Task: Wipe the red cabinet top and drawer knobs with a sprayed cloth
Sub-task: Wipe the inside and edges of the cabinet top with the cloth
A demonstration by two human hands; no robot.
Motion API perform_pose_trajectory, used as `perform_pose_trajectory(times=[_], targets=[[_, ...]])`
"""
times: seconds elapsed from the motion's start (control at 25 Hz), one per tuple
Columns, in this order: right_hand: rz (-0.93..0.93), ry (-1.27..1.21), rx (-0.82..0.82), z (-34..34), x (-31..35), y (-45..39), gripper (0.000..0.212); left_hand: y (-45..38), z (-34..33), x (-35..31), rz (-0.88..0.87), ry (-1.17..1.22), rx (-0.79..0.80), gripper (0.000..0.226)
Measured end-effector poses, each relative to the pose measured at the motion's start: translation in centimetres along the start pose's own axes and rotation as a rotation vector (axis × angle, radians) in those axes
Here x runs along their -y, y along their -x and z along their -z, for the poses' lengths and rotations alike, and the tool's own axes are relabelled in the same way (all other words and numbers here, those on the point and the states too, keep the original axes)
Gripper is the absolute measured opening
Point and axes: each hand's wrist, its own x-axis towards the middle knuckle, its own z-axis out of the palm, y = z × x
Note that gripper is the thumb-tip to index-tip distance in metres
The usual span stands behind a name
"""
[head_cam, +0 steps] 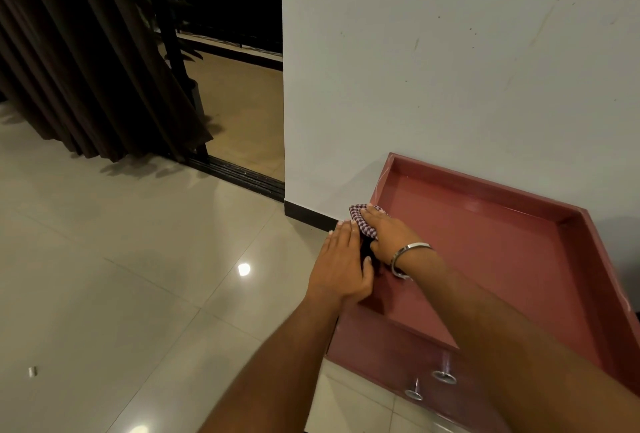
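The red cabinet (pixel 485 259) stands against the white wall, its recessed top ringed by a raised rim. A checkered purple-and-white cloth (pixel 362 219) lies over the left rim. My right hand (pixel 389 237), with a silver bangle at the wrist, presses flat on the cloth. My left hand (pixel 341 266) rests with straight fingers against the outer side of the same left rim, right beside the cloth. Two silver drawer knobs (pixel 444 375) stick out of the cabinet front below, the lower knob (pixel 414 393) a little to the left.
Glossy cream floor tiles (pixel 138 259) stretch to the left. A dark curtain (pixel 86 69) hangs by an open sliding door with a black track (pixel 239 178). A small white object (pixel 32 371) lies on the floor at lower left. The wall (pixel 450 69) backs the cabinet.
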Motion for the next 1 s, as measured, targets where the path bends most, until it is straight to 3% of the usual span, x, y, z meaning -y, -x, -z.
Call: perform_pose_trajectory(times=[0.4,1.0], targets=[[-0.012,-0.002,0.013,1.0,-1.7,-2.5,0.074,-3.2,-1.3,-1.3,0.085,0.016,0.058,0.075],[-0.055,-0.141,-0.052,2.0,-5.2,-7.6,0.067,-5.1,-2.5,-0.9,0.044,-0.072,0.058,0.083]])
